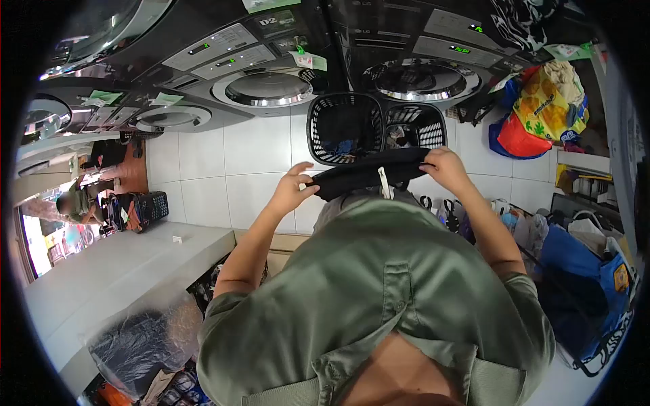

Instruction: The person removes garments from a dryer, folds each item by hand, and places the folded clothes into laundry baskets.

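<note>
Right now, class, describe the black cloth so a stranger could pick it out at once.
Start at the dark front-loading machines, then find two black baskets before them. Nearer the camera, a black cloth spans from left hand to right hand. Unlike the items inside the baskets, it is held by both.

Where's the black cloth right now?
In the head view, the black cloth is just above center, held between the left hand and right hand, on the near side of the two black laundry baskets.
</note>
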Motion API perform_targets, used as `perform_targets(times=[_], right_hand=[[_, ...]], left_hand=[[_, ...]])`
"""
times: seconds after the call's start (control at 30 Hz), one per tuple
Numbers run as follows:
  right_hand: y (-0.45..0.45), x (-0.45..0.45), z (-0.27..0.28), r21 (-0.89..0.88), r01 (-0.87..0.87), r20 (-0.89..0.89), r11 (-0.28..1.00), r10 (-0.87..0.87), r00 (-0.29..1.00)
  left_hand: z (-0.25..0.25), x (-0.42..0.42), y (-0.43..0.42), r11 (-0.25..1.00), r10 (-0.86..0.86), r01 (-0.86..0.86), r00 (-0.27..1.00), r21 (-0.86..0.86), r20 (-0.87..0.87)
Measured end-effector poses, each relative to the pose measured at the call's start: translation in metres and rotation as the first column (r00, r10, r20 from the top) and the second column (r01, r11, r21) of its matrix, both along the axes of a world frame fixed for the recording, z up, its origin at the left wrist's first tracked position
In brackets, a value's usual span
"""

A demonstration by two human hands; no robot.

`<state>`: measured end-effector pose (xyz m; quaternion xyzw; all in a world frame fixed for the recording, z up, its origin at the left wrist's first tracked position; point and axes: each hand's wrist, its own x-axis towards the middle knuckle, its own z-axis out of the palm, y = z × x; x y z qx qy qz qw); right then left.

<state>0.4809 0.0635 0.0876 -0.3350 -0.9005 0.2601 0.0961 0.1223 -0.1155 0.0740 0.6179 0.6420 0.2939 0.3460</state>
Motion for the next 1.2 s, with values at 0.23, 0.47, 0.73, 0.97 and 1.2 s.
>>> perform_targets(times=[0.23, 0.47, 0.73, 0.97, 1.2], right_hand=[[0.005, -0.034, -0.052, -0.084, 0.007, -0.055, 0.996, -0.011, 0.998], [0.133, -0.117, 0.044, 0.313, 0.162, -0.333, 0.936, -0.052, 0.942], [0.272, -0.042, 0.265, 0.555, 0.832, -0.789, 0.003, -0.314, 0.528], [0.318, 0.028, 0.315, 0.711, 0.698, -0.521, -0.087, -0.733, 0.438], [0.169, 0.012, 0.344, -0.118, 0.578, -0.883, 0.808, -0.352, 0.311]], left_hand=[[-0.032, -0.031, 0.017, 0.922, 0.252, -0.255, 0.967, -0.293, -0.050], [-0.108, -0.063, 0.120, 0.931, 0.360, -0.365, 0.911, 0.009, -0.201], [-0.038, 0.034, 0.190, 0.993, 0.120, -0.121, 0.990, 0.016, 0.072], [0.059, 0.088, 0.245, 0.997, -0.051, 0.027, 0.943, 0.077, 0.330], [0.165, 0.139, 0.248, 0.982, -0.190, 0.135, 0.641, 0.134, 0.744]])
